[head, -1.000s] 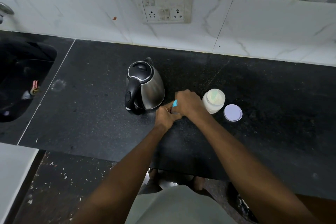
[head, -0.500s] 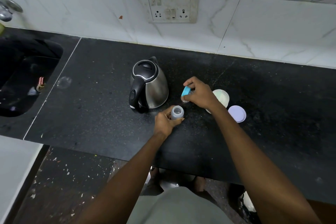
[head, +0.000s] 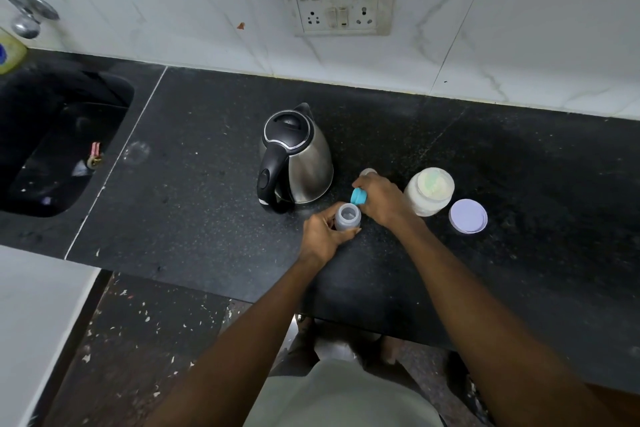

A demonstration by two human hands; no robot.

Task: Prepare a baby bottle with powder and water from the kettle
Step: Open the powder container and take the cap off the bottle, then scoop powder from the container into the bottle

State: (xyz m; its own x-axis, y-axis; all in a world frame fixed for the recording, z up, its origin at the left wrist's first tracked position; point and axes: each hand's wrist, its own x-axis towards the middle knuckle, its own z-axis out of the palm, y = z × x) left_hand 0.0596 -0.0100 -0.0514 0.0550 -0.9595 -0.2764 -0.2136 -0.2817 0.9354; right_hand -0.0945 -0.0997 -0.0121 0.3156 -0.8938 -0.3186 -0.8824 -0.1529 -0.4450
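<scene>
Left hand [head: 320, 236] grips the open translucent bottle [head: 347, 217] just right of the steel kettle [head: 294, 158]; right hand [head: 382, 198] pinches the blue cap [head: 358, 196]. Speckled black counter [head: 207, 211] lies open toward its near edge.

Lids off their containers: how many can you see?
2: a blue cap in the right hand, and a lilac lid lying right of the open jar.

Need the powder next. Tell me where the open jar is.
The powder jar stands open on the black counter, right of the right hand, its lilac lid beside it.
</scene>
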